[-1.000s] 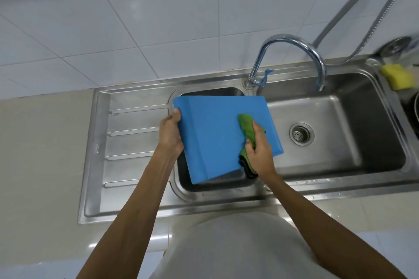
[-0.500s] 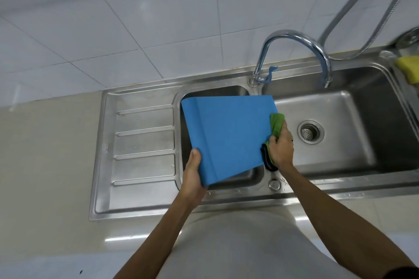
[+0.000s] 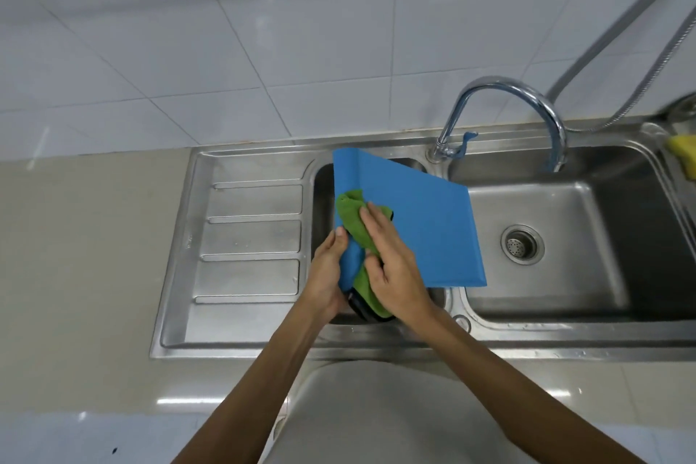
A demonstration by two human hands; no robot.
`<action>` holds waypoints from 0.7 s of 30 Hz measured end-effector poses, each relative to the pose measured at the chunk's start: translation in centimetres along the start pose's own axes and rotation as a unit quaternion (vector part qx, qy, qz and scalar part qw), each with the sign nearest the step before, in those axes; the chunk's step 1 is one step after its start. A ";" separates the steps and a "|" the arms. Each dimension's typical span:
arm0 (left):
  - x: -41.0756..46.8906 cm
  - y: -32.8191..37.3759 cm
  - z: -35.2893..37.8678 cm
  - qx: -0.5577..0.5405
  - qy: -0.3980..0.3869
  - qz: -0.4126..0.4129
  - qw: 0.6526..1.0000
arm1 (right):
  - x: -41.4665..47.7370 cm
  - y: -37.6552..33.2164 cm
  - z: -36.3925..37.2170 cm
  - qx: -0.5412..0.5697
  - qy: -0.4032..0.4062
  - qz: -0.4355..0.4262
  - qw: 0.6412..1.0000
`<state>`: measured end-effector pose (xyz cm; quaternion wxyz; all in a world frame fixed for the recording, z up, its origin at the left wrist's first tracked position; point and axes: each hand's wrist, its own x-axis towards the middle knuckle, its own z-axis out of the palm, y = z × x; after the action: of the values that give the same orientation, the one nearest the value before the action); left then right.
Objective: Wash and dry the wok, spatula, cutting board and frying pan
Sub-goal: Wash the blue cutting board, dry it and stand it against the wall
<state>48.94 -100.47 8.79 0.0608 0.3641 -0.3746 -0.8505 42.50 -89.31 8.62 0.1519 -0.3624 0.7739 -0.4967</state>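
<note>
Since cloth [image 3: 352, 217] crossed leftward, right fingers [image 3: 373, 224] clamped on it, left fingers [image 3: 336, 243] gripping cutting board [image 3: 422, 230]

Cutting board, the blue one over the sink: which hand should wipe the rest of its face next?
Right, probably. The right hand holds the green cloth against the cutting board, while the left hand grips its near-left edge, steadying it.
</note>
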 end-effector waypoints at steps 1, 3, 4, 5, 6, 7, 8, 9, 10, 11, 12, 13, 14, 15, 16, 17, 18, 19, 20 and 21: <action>0.0 0.5 0.0 -0.004 0.000 -0.017 1.000 | 0.3 -0.1 -0.2 -0.013 -0.010 -0.007 1.000; 0.0 1.6 -0.3 -0.057 -0.018 -0.057 0.997 | 0.5 -0.2 -0.4 -0.056 -0.043 -0.039 0.997; 0.0 2.1 -0.4 -0.092 -0.026 -0.066 0.993 | 0.4 -0.3 -0.5 -0.078 -0.057 -0.063 0.993; -0.1 2.5 -0.5 -0.118 -0.028 -0.067 0.990 | 0.4 -0.4 -0.6 -0.098 -0.069 -0.086 0.989; -0.1 2.9 -0.5 -0.133 -0.030 -0.065 0.989 | 0.4 -0.5 -0.6 -0.115 -0.080 -0.106 0.984; 0.0 3.1 -0.5 -0.141 -0.033 -0.065 0.987 | 0.4 -0.6 -0.8 -0.130 -0.090 -0.124 0.980; 0.1 3.4 -0.6 -0.146 -0.033 -0.067 0.986 | 0.5 -0.9 -0.9 -0.141 -0.098 -0.140 0.975; 0.3 3.6 -0.5 -0.154 -0.033 -0.070 0.985 | 0.6 -1.1 -1.1 -0.150 -0.107 -0.155 0.971; 0.4 3.7 -0.6 -0.163 -0.033 -0.071 0.984 | 0.7 -1.2 -1.4 -0.156 -0.117 -0.167 0.966; 0.6 3.7 -0.7 -0.170 -0.032 -0.073 0.982 | 0.7 -1.2 -1.6 -0.156 -0.126 -0.177 0.964; 0.7 3.7 -0.9 -0.172 -0.033 -0.073 0.982 | 0.6 -1.2 -1.7 -0.152 -0.135 -0.182 0.962; 0.8 3.7 -1.1 -0.174 -0.036 -0.073 0.981 | 0.4 -1.1 -1.8 -0.145 -0.144 -0.184 0.961; 0.9 3.7 -1.4 -0.180 -0.043 -0.074 0.980 | -0.1 -1.0 -1.9 -0.136 -0.152 -0.187 0.961; 1.0 3.8 -1.6 -0.190 -0.056 -0.079 0.977 | -0.6 -0.8 -1.9 -0.128 -0.160 -0.190 0.960; 1.0 3.9 -1.9 -0.202 -0.073 -0.081 0.973 | -1.1 -0.5 -1.9 -0.122 -0.167 -0.193 0.959; 1.0 3.9 -2.2 -0.214 -0.092 -0.079 0.969 | -1.7 -0.1 -1.9 -0.119 -0.175 -0.195 0.958; 1.0 3.8 -2.5 -0.224 -0.111 -0.076 0.965 | -2.1 0.5 -2.0 -0.118 -0.184 -0.193 0.957; 1.0 3.6 -2.8 -0.229 -0.126 -0.075 0.962 | -2.5 1.1 -2.2 -0.120 -0.191 -0.186 0.956; 1.0 3.5 -3.2 -0.230 -0.133 -0.077 0.961 | -2.8 1.8 -2.6 -0.124 -0.197 -0.176 0.956; 0.9 3.3 -3.6 -0.225 -0.130 -0.078 0.962 | -3.0 2.7 -3.1 -0.131 -0.200 -0.163 0.957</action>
<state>50.06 -105.30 8.92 0.0254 0.2556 -0.1485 -0.9550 41.61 -84.44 7.32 0.1712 -0.5923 0.7165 -0.3262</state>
